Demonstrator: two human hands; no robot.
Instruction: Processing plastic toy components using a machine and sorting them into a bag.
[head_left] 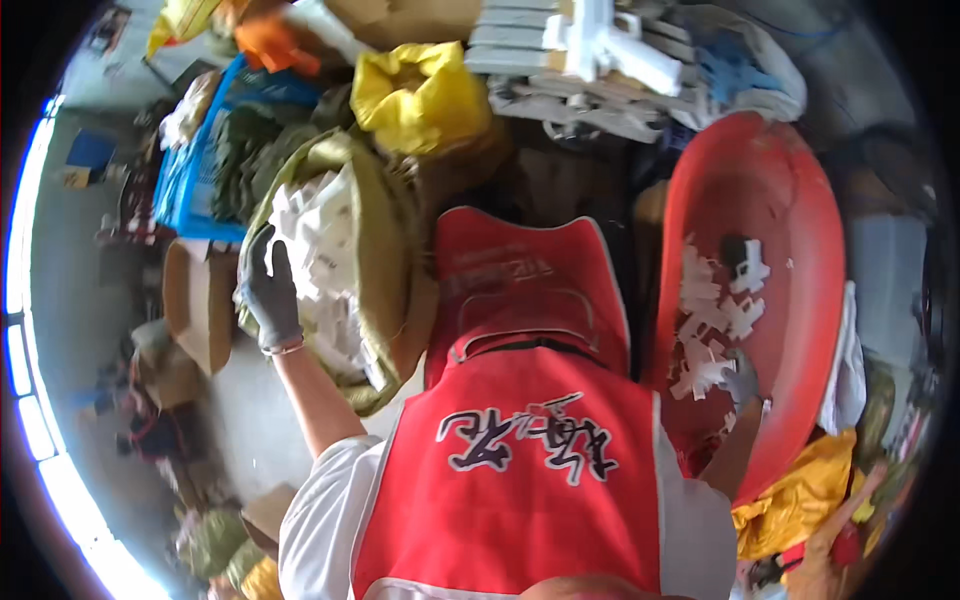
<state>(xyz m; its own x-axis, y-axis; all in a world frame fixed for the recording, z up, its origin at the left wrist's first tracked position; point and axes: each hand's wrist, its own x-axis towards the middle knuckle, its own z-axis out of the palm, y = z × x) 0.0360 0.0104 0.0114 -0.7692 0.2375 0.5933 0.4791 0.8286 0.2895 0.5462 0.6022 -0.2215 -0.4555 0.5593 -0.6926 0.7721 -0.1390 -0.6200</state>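
My left hand (272,295), in a grey glove, is at the left rim of an olive woven sack (397,290). Its fingers are spread and I see nothing held in them. White plastic pieces (325,240) fill the sack's mouth. On the other side, my right hand (741,384), also gloved, reaches into a long red tub (805,300). Its fingers close at the edge of a white plastic piece (712,374), partly hidden by the hand. Beside it lie several more white pieces (700,285), some pistol-shaped.
A yellow sack (420,100) stands beyond the olive one, near a blue crate (190,185) of dark green material. Large white pistol-shaped parts (610,45) rest on a grey slatted stack (520,40). An open cardboard box (197,305) is at left; yellow sacking (800,500) lies beside the tub.
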